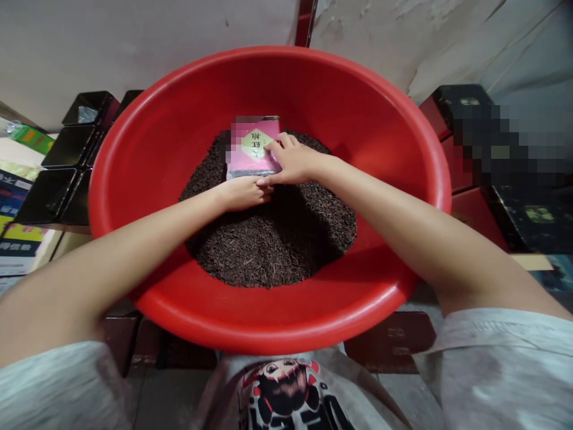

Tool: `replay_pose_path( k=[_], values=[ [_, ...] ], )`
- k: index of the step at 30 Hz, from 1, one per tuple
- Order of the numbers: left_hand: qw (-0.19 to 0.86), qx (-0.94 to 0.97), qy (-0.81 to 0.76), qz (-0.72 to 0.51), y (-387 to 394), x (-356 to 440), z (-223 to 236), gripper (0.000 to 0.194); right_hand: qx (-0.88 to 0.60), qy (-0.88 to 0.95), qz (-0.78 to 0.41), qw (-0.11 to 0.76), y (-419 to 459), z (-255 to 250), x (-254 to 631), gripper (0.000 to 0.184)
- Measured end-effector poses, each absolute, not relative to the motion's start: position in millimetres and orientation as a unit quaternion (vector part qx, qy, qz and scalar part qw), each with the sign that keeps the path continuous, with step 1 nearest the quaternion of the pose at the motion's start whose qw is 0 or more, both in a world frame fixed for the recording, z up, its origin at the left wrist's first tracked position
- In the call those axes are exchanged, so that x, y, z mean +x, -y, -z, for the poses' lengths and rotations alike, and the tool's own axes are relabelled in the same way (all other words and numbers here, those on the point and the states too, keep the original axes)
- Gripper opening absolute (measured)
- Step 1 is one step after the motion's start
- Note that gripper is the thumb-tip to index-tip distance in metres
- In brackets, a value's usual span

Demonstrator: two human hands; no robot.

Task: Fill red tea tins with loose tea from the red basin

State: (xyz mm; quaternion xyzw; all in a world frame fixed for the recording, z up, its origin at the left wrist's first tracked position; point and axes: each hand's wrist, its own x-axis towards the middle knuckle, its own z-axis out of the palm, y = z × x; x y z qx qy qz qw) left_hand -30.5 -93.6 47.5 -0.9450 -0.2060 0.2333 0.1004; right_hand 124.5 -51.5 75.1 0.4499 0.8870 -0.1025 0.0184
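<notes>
The big red basin [268, 316] fills the middle of the view; inside it, a broad heap of dark, loose, leaf-like bits [264, 257] covers the bottom; the pink box [244, 162], with a pale green diamond label bearing dark characters, is at the far part of the heap, inside the basin's rim; part of the box is blurred into blocks, and whether it touches the heap cannot be told.

The right hand [298, 160] grips the box at its right side, fingers spread over the labelled face and thumb at the near edge; the left hand [246, 193] lies against that near edge with its fingers curled, but how firmly it closes on the box cannot be told.

Left of the basin stand open black tins [69, 146], one with clear crinkled wrap inside, and beyond them a green packet [33, 138]; right of the basin are red boxes with black lids [532, 218], partly pixelated; behind it rises a stained pale wall [371, 36]; at its near side hangs a light grey shirt [501, 370] with a cartoon print.
</notes>
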Motion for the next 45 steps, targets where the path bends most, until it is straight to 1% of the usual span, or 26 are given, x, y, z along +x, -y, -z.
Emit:
replay_pose_path(
  k=[2,4,6,7,9,12,16,18,20,23,25,26,28,30,31,33,35,38,42,45],
  values=[
    [0.123,-0.94,0.249,-0.198,116,-28,-47,0.04,0.445,-0.89,0.1,0.025,52,-75,124,0.081],
    [0.079,-0.959,0.236,-0.133,145,-29,-38,0.038,0.434,-0.895,0.092,0.037,52,-73,124,0.083],
    [0.001,-0.987,0.125,-0.099,169,-34,-25,0.046,0.426,-0.901,0.067,0.04,53,-70,122,0.08],
    [-0.036,-0.993,0.066,-0.095,176,-38,-18,0.05,0.425,-0.903,0.048,0.038,54,-68,121,0.076],
    [-0.088,-0.992,0.024,-0.084,176,-43,-6,0.056,0.428,-0.903,0.007,0.03,56,-62,118,0.066],
    [-0.119,-0.988,0.06,-0.077,151,-45,2,0.058,0.418,-0.907,-0.034,0.035,58,-56,114,0.06],
    [-0.094,-0.983,0.123,-0.102,114,-38,-4,0.052,0.389,-0.919,-0.055,0.046,61,-55,113,0.059],
    [-0.056,-0.979,0.156,-0.119,102,-35,-12,0.047,0.389,-0.918,-0.057,0.05,62,-57,113,0.059],
    [0.004,-0.967,0.219,-0.134,95,-32,-21,0.041,0.394,-0.916,-0.053,0.053,63,-59,113,0.059],
    [0.09,-0.932,0.323,-0.14,98,-24,-33,0.042,0.402,-0.913,-0.046,0.05,63,-60,114,0.06],
    [0.103,-0.926,0.343,-0.12,114,-19,-36,0.042,0.406,-0.912,-0.044,0.049,63,-60,115,0.061],
    [0.091,-0.934,0.33,-0.105,125,-17,-35,0.04,0.406,-0.911,-0.044,0.052,63,-60,116,0.06],
    [0.035,-0.963,0.254,-0.083,151,-19,-29,0.04,0.407,-0.911,-0.044,0.06,65,-61,117,0.06],
    [-0.053,-0.991,0.091,-0.081,174,-27,-17,0.045,0.412,-0.908,-0.044,0.067,68,-63,117,0.059],
    [-0.09,-0.992,0.036,-0.078,182,-32,-10,0.046,0.415,-0.906,-0.043,0.07,70,-65,117,0.059],
    [-0.138,-0.988,-0.008,-0.066,187,-40,3,0.048,0.421,-0.903,-0.04,0.076,74,-69,116,0.059],
    [-0.156,-0.986,0.002,-0.054,181,-45,13,0.05,0.424,-0.901,-0.034,0.084,77,-72,115,0.058],
    [-0.138,-0.987,0.028,-0.08,160,-44,16,0.053,0.426,-0.9,-0.023,0.091,79,-76,114,0.057],
    [-0.051,-0.984,0.082,-0.149,121,-39,4,0.051,0.433,-0.898,-0.012,0.075,82,-78,112,0.056],
    [0.033,-0.979,0.132,-0.154,98,-34,-10,0.04,0.446,-0.891,-0.013,0.08,83,-79,111,0.055]
  ],
)
